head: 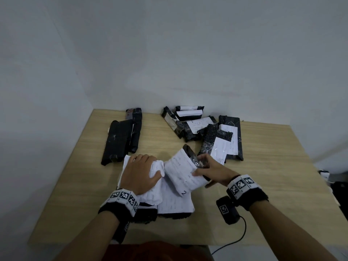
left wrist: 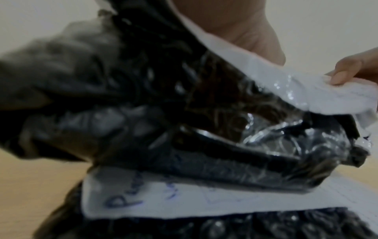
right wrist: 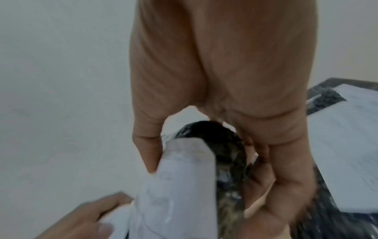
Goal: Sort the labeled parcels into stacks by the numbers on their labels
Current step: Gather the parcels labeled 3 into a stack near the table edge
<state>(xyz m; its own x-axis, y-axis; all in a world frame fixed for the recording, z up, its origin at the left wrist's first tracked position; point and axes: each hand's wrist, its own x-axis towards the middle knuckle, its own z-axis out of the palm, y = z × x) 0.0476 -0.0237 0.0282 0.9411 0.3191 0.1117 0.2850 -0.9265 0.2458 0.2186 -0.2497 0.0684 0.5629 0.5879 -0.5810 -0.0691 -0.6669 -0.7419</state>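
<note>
Parcel marked 2, tilted in my gripping right hand: I would lower it squarely while my flat, open left hand steadies the near stack.

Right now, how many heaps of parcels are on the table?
3: a far-left heap, a far-right heap, and a near heap under the left hand. The right hand holds another parcel over it.
</note>
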